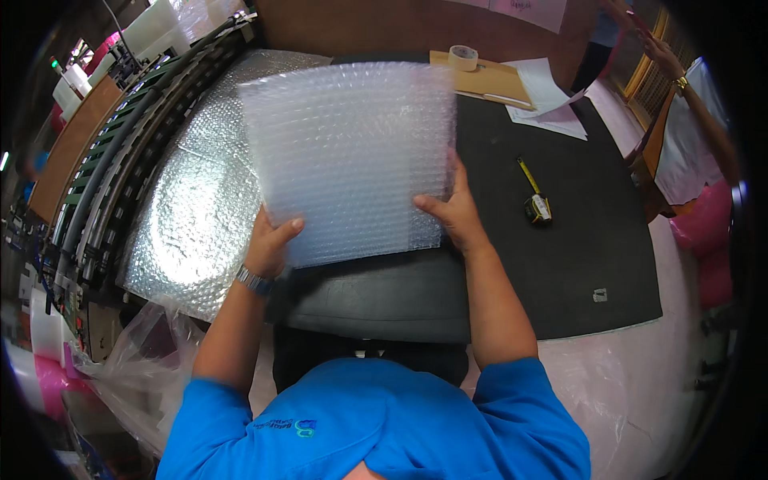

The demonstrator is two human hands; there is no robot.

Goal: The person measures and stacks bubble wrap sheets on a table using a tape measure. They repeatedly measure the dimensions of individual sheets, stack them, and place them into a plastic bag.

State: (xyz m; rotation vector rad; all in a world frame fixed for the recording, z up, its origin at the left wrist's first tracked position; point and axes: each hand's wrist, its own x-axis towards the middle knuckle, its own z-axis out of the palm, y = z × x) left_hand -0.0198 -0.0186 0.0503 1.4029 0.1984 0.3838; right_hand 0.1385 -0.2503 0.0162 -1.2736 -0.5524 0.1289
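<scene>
At left, silvery bubble sheeting (192, 216) lies beside your left hand (270, 243), whose fingers grip the lower-left edge of the bubble-wrap piece (344, 160), thumb in front. Your right hand (458, 210) has its fingers closed on the right edge, a two-sided hold that probably keeps the piece flat; rightward, the dark surface (552, 288) runs past the tape measure (538, 209) to its edge, seemingly giving sideways room.

Black surface (552, 280) in front of me, center to right of frame. On it: silvery bubble sheet (192, 200) spread at left, brown cardboard (502, 86) and white papers (552, 120) upper right, tape measure (538, 210) right of center, yellow blade out, small pale patch (600, 295) lower right.
</scene>
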